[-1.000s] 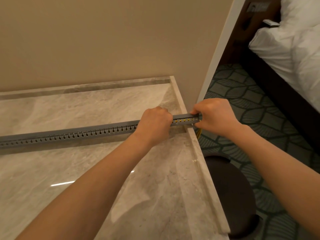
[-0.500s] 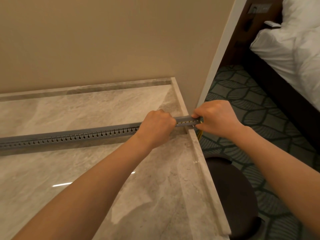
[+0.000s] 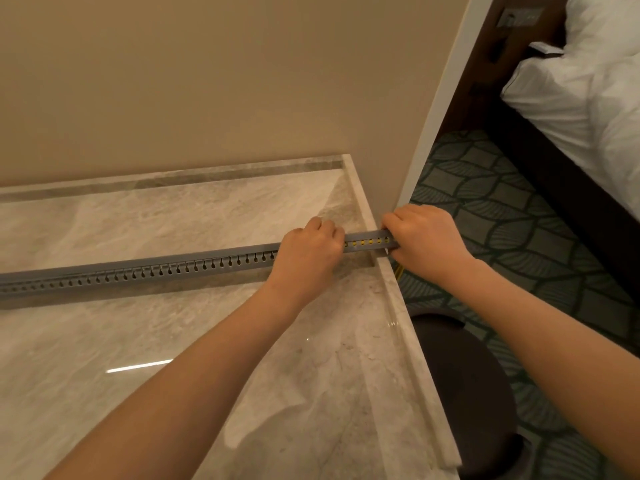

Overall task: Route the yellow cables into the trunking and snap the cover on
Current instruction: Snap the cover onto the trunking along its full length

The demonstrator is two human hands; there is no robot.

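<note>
Nearest, two bare forearms reach in from the bottom edge over one pale marble counter (image 3: 173, 341), whose raised lip runs along its right side. Below that lip, on the floor side, stands one dark round stool (image 3: 460, 375).

Further in, both hands meet on a single length of grey trunking (image 3: 138, 271). It lies flat on the counter, runs from the left edge of view to the right lip, and shows one row of keyhole slots along its near face. The left hand (image 3: 306, 252) is curled over the top of it, knuckles up, gripping it a little short of its right end. The right hand (image 3: 427, 239) is clenched round the very end, just over the counter's lip, with the fingertips hidden.

Between the two hands a short stretch of trunking is bare, and six of its slots glow yellow: the yellow cables (image 3: 362, 242) lie inside there. How many cables there are cannot be counted through the slots. One thin yellow strand drops out under the right hand, past the edge of the counter. The slots left of the left hand look dark.

Beyond stands one plain beige wall (image 3: 207, 81) with a white corner edge. To the right of it lie patterned green carpet (image 3: 502, 216) and, farthest off, one bed (image 3: 588, 98) in white linen.
</note>
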